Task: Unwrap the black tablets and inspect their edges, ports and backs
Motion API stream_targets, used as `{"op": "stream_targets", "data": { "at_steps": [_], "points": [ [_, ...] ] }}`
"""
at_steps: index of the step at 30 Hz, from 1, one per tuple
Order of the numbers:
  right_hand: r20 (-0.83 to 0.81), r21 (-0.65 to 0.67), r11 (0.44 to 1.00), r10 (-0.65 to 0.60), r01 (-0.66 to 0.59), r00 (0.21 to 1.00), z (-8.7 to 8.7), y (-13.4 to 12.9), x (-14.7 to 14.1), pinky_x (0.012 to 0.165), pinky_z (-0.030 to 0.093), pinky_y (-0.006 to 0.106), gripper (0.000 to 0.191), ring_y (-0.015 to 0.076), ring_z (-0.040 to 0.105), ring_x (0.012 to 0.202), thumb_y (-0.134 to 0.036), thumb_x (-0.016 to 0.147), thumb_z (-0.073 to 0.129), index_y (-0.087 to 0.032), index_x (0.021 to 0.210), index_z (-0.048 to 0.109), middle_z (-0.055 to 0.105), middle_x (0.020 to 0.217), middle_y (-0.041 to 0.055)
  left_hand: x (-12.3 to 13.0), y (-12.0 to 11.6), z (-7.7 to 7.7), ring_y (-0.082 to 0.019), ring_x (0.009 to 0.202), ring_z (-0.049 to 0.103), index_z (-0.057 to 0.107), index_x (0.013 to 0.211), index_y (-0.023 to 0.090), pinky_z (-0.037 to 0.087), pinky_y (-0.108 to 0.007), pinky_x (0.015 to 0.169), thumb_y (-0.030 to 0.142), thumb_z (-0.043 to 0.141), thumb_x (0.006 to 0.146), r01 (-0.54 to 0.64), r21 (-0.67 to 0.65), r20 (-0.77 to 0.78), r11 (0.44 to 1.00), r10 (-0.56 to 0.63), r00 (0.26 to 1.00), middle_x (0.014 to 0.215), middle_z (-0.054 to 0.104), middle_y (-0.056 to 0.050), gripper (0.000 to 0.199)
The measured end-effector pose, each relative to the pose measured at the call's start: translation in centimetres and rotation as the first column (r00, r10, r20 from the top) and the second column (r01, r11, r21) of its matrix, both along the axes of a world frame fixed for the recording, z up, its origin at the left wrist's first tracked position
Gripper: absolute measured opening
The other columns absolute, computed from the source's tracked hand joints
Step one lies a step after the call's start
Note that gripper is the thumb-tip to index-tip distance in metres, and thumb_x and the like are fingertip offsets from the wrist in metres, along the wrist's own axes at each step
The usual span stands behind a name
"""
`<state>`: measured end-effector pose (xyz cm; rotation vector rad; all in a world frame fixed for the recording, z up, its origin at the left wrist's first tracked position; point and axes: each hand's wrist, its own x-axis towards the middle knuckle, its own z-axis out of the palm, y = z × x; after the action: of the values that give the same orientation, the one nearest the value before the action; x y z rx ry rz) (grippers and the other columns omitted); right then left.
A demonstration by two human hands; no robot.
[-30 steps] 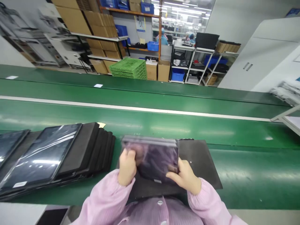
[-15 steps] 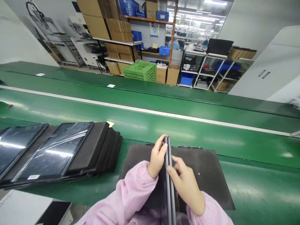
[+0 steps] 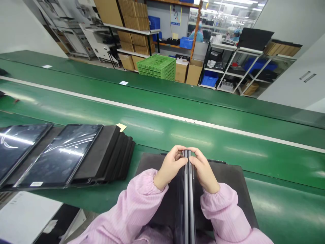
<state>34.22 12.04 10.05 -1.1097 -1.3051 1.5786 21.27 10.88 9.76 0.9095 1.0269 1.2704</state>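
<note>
While your left hand [image 3: 170, 166] and right hand [image 3: 203, 170] grip them, two slim panels [image 3: 189, 193] stand edge-up, long axis pointing away from you.

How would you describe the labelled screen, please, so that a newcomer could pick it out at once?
Start at the long green bench and look left to the black pads. The screen lies on them, just left of their stepped ends. It has a white label at its near edge and shows whole, while its left neighbour is cut off by the picture's edge.
</note>
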Motion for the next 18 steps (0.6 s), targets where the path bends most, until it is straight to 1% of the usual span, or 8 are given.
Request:
{"op": "stream_targets", "data": {
  "at_steps": [2,6,8,13,18],
  "points": [
    [-0.011,-0.011,1.000,-0.003,0.003,1.000,-0.05,0.03,-0.06,0.053,0.040,0.027,0.021,0.0131,0.047,0.052,-0.027,0.078,0.051,-0.023,0.099,0.052,0.050,0.061,-0.0053,-0.08,0.11,0.22,-0.015,0.079,0.058,0.055,0.088,0.017,0.045,-0.028,0.073,0.014,0.060,0.063,0.004,-0.001,-0.032,1.000,-0.004,0.999,0.083,0.061,-0.001,0.026],
    [-0.072,-0.026,1.000,0.011,-0.013,0.997,-0.24,-0.01,-0.12,0.054,0.040,0.028,0.024,0.0144,0.048,0.052,-0.031,0.078,0.053,-0.024,0.101,0.050,0.050,0.059,-0.0059,-0.23,0.23,0.30,-0.014,0.077,0.057,0.054,0.087,0.018,0.044,-0.028,0.073,0.016,0.060,0.063,-0.002,0.008,-0.044,1.000,0.002,0.999,0.084,0.059,0.000,0.025],
    [-0.085,-0.029,1.000,0.008,-0.011,0.996,-0.24,-0.06,-0.17,0.054,0.039,0.028,0.025,0.0142,0.047,0.052,-0.030,0.077,0.054,-0.023,0.101,0.050,0.049,0.058,-0.0060,-0.21,0.24,0.19,-0.014,0.077,0.057,0.054,0.087,0.018,0.044,-0.028,0.072,0.016,0.060,0.064,0.006,0.015,-0.036,1.000,-0.006,0.999,0.084,0.059,0.000,0.024],
    [-0.059,-0.035,0.998,-0.060,0.058,0.996,-0.09,-0.23,-0.10,0.051,0.036,0.026,0.023,0.0122,0.044,0.050,-0.024,0.073,0.054,-0.023,0.097,0.051,0.048,0.057,-0.0068,0.20,0.37,0.03,-0.014,0.076,0.055,0.054,0.084,0.018,0.043,-0.026,0.070,0.013,0.059,0.060,0.013,0.029,0.022,0.999,-0.013,1.000,0.082,0.057,0.001,0.025],
    [-0.112,-0.029,0.999,-0.047,0.044,0.993,-0.30,-0.47,0.37,0.056,0.040,0.028,0.027,0.0136,0.046,0.054,-0.031,0.079,0.055,-0.023,0.104,0.053,0.050,0.061,-0.0047,0.37,0.65,-0.08,-0.015,0.079,0.056,0.056,0.085,0.017,0.042,-0.027,0.074,0.016,0.061,0.063,0.036,0.047,0.044,0.998,-0.038,0.998,0.083,0.060,-0.001,0.023]
  ]
}}
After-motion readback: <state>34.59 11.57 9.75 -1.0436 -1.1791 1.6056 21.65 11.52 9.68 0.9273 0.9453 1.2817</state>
